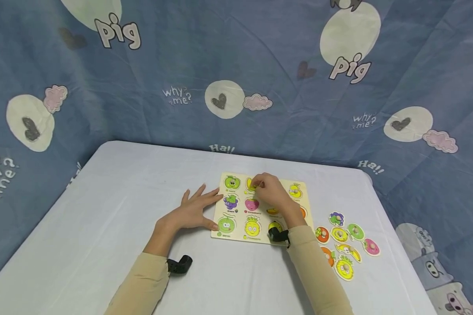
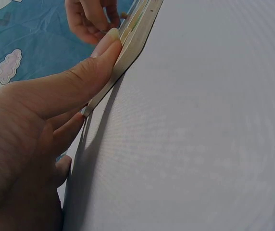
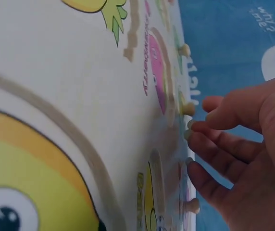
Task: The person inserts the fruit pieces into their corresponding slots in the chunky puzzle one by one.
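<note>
A flat wooden fruit puzzle board [image 1: 240, 234] with printed fruit recesses lies on the table. My left hand [image 1: 193, 212] rests at the board's left edge with fingers spread, and in the left wrist view its thumb [image 2: 80, 77] lies against the board's edge. Over the top row is my right hand [image 1: 273, 192], with loosely bent fingers. Its fingertips sit right beside the wooden knob [image 3: 189, 108] of a yellow fruit piece [image 1: 249, 184], with the knob uncovered in the right wrist view. A green apple piece [image 1: 232, 182] and a pear piece [image 1: 295, 190] lie in top-row places.
Right of the board lie several loose knobbed pieces, among them grapes [image 1: 337, 219], a strawberry [image 1: 372, 247], a banana [image 1: 348, 252] and a pineapple [image 1: 344, 267]. A white cloth [image 1: 122, 197] covers the table. Behind it hangs a blue patterned curtain [image 1: 161, 122].
</note>
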